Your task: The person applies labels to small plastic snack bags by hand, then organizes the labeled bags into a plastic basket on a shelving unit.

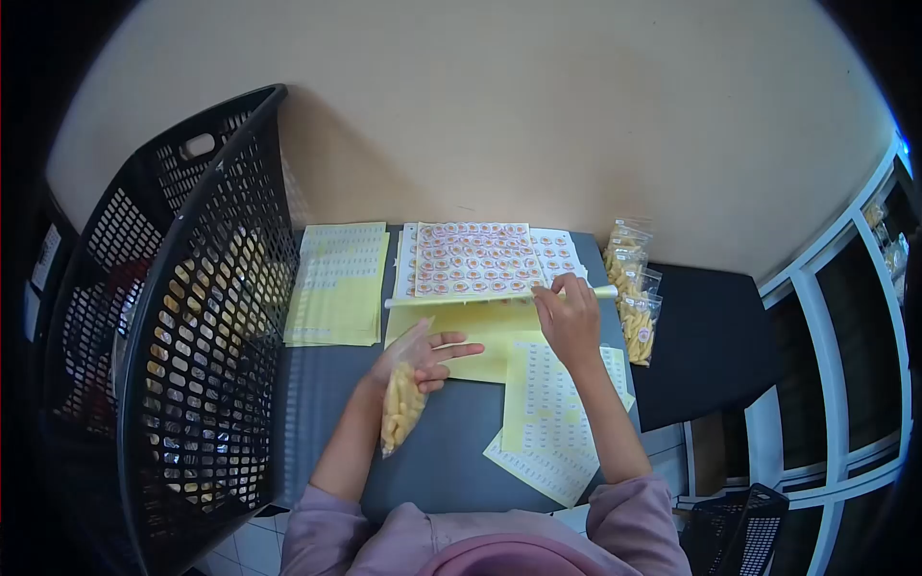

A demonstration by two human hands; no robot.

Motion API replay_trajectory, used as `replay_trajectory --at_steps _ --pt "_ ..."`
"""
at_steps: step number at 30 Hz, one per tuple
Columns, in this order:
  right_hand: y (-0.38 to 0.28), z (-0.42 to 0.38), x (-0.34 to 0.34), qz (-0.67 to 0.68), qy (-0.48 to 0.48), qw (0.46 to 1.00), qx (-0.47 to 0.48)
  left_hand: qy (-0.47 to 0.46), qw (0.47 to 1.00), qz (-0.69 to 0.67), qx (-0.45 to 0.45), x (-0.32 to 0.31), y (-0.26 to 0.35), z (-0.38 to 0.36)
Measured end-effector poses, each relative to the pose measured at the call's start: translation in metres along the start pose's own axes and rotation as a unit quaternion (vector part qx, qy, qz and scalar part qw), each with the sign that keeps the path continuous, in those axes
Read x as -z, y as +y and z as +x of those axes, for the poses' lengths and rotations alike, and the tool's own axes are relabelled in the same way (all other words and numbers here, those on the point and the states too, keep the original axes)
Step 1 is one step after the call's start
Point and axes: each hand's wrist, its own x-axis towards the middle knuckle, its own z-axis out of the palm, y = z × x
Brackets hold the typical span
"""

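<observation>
A clear plastic bag of yellow finger-shaped snacks (pixel 402 408) hangs from my left hand (pixel 434 355). Its top is gripped near the thumb while some fingers stretch out to the right. My right hand (pixel 570 317) is pinched at the curled front edge of a sheet of round red-and-white stickers (pixel 475 259). Whether a single sticker is between those fingertips is too small to tell. Beneath the curled edge lies yellow backing paper (pixel 461 336). Sheets of printed labels (pixel 552 394) rest under my right forearm.
A tall black plastic basket (pixel 206 278) holding many bagged snacks stands at the left. Yellow label sheets (pixel 336 288) lie beside it on the grey table (pixel 442 461). Several filled bags (pixel 637 326) overlap along the right edge, next to a black surface (pixel 711 336). A wall rises behind.
</observation>
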Motion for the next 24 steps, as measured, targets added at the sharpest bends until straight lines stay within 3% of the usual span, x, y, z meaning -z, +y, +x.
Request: replay_trajectory --at_steps 2,9,10,11,13,15,18,21,23,24 --pt "0.002 0.008 -0.006 0.027 0.004 0.999 -0.044 -0.059 0.997 0.053 -0.004 -0.006 0.001 0.011" --pt "0.008 0.015 -0.016 0.155 0.047 0.984 -0.081 -0.052 0.990 0.034 -0.125 -0.013 0.010 0.041" --pt "0.010 0.010 -0.016 0.171 0.025 0.981 -0.086 -0.116 0.984 0.081 -0.112 -0.007 0.011 0.045" --pt "0.012 0.004 -0.017 0.187 0.002 0.978 -0.092 -0.116 0.983 0.081 -0.113 -0.002 0.007 0.049" --pt "0.018 -0.006 -0.023 0.164 -0.014 0.985 -0.051 -0.036 0.953 0.291 -0.082 -0.014 -0.002 0.058" --pt "0.020 -0.014 -0.024 0.138 -0.029 0.990 -0.012 -0.032 0.953 0.293 -0.074 -0.019 -0.003 0.063" --pt "0.023 -0.023 -0.016 0.099 -0.049 0.994 0.021 -0.108 0.981 0.137 -0.083 -0.011 0.006 0.082" --pt "0.037 -0.033 -0.008 0.035 0.001 0.999 -0.010 -0.088 0.981 0.123 -0.124 -0.004 0.011 0.095" --pt "0.056 -0.042 -0.009 0.069 -0.032 0.988 -0.138 -0.055 0.987 0.089 -0.122 -0.006 0.011 0.098" --pt "0.063 -0.045 -0.008 0.065 -0.039 0.987 -0.140 -0.085 0.986 0.070 -0.127 -0.001 0.013 0.101"
